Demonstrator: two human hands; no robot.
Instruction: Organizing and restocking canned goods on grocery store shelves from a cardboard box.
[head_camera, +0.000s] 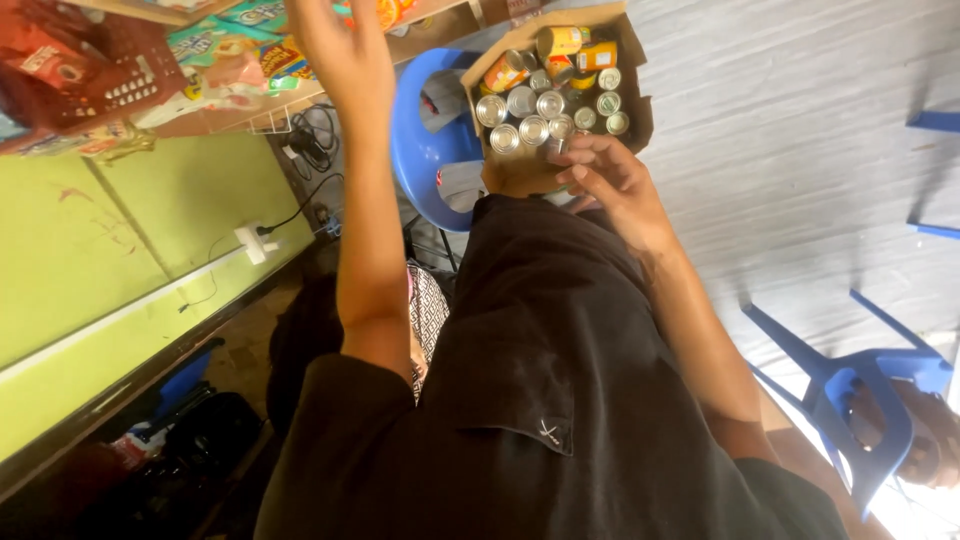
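Observation:
A cardboard box (632, 90) rests on a blue plastic chair (420, 150) in front of me and holds several tin cans (549, 104), most silver-topped and a few with orange and yellow labels. My right hand (615, 185) hovers at the near edge of the box with its fingers spread and slightly curled, their tips next to the closest cans, and nothing in it. My left hand (340, 50) is raised toward a shelf of colourful snack packets (225, 45). Its fingertips are cut off by the frame's top edge beside an orange item (388, 12). My black shirt fills the lower middle.
A red basket (85, 65) sits at the upper left above a green wall (110, 250). A white power strip (250, 242) with black cables hangs on that wall. A second blue chair (860, 400) stands at the lower right on a grey plank floor.

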